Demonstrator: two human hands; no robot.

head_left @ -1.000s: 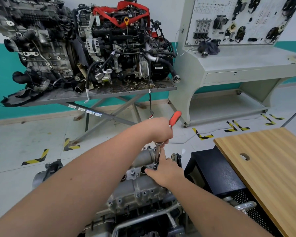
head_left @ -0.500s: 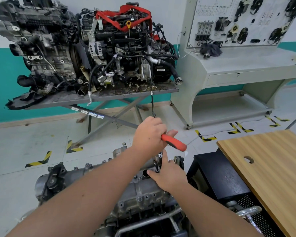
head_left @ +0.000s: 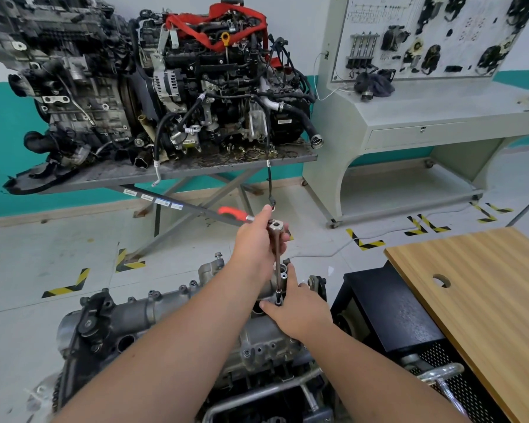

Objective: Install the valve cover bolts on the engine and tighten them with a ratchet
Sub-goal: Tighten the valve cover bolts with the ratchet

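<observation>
A grey engine with its valve cover [head_left: 153, 309] lies low in the middle of the view. A ratchet with a red handle [head_left: 231, 212] stands on a long extension bar [head_left: 278, 261] whose socket sits on a bolt at the cover's far right end. My left hand [head_left: 258, 242] grips the ratchet at its head, the handle pointing left. My right hand [head_left: 300, 309] rests on the cover and pinches the socket end of the bar at the bolt. The bolt itself is hidden by the socket and my fingers.
A black cabinet [head_left: 391, 309] and a wooden tabletop [head_left: 483, 288] stand close on the right. Behind, a metal stand [head_left: 177, 169] carries two large engines, and a grey training bench [head_left: 440, 117] stands at the back right. Yellow-black tape marks the floor.
The ratchet handle has swung round from pointing up-right, through right, to pointing left. My left hand slid up to the ratchet head. My right hand has stayed at the socket.
</observation>
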